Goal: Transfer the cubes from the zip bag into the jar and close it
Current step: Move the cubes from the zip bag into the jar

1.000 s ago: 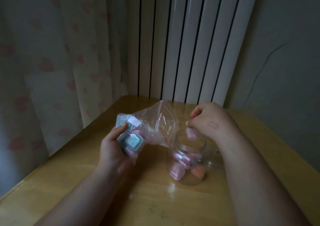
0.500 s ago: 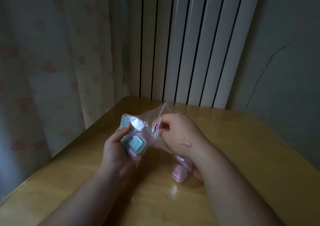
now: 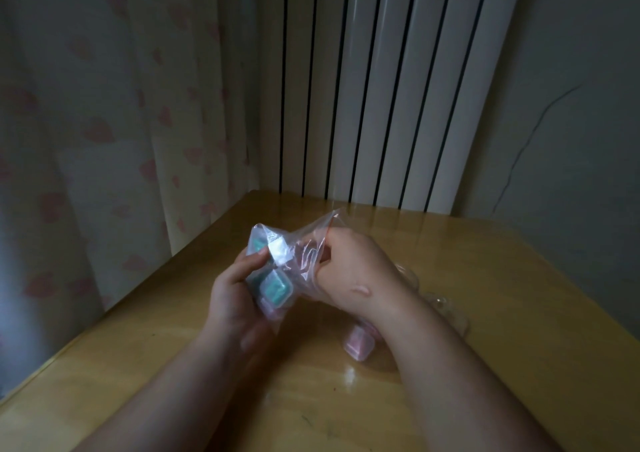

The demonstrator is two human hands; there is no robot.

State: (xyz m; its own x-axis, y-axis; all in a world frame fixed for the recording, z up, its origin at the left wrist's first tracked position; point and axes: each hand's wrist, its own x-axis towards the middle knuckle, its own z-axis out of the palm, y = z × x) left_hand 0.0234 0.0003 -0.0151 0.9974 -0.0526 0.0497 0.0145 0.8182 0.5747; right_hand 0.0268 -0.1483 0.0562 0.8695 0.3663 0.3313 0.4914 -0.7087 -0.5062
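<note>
Nearest to me my two forearms cross the wooden table (image 3: 485, 264), and under my right wrist the clear jar (image 3: 375, 361) stands on it, mostly covered by that arm, with a pink cube (image 3: 358, 344) showing through its lower wall. A glint of clear material shows past my wrist on the right, and I cannot tell whether it is more of the jar or its lid. Above the jar my left hand (image 3: 235, 292) grips the zip bag (image 3: 304, 247) from below and the side, thumb pressed on the front of the plastic and fingers curled behind it, so the bag is held up off the table with its mouth turned to the right. A teal cube (image 3: 275, 288) lies against the plastic just beside my palm, with more cubes bunched around it. My right hand (image 3: 356, 271) is pushed into the bag's open mouth. Its fingers are curled inside and hidden by the crinkled film, so I cannot tell whether they have hold of a cube. I judge I am mid-transfer, fetching a cube. Next I need a firm pinch on one, a clean pull out past the zip edge, then a short drop into the jar's mouth right below. Beyond stand the white radiator (image 3: 381, 87) and the patterned curtain (image 3: 104, 122)
</note>
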